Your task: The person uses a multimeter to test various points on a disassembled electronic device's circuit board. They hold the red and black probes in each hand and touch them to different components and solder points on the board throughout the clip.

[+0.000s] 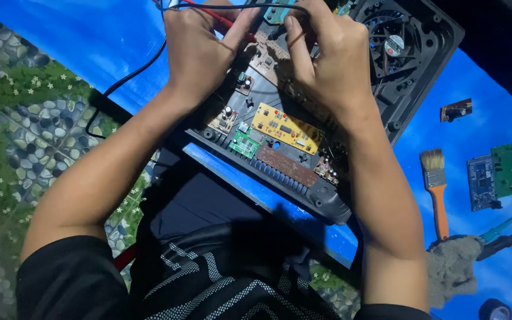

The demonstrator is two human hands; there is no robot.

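Observation:
An opened black appliance housing (pixel 386 127) lies in front of me with several small circuit boards inside: a yellow board (pixel 285 127), a small green board (pixel 245 143) and a brown strip board (pixel 287 166). A black cooling fan (pixel 391 41) sits at its far right. My left hand (pixel 200 50) is closed around a red probe (pixel 220 19) over the brown board at the top. My right hand (pixel 330 56) rests beside it on the boards, fingers curled near a black wire; what it grips is hidden.
A black cable (pixel 127 80) runs off to the left over the blue patterned mat (pixel 90 35). To the right lie an orange-handled brush (pixel 437 189), a blue and a green circuit board (pixel 499 173), a grey cloth (pixel 450 266), hand tools (pixel 502 234) and a tape roll (pixel 494 310).

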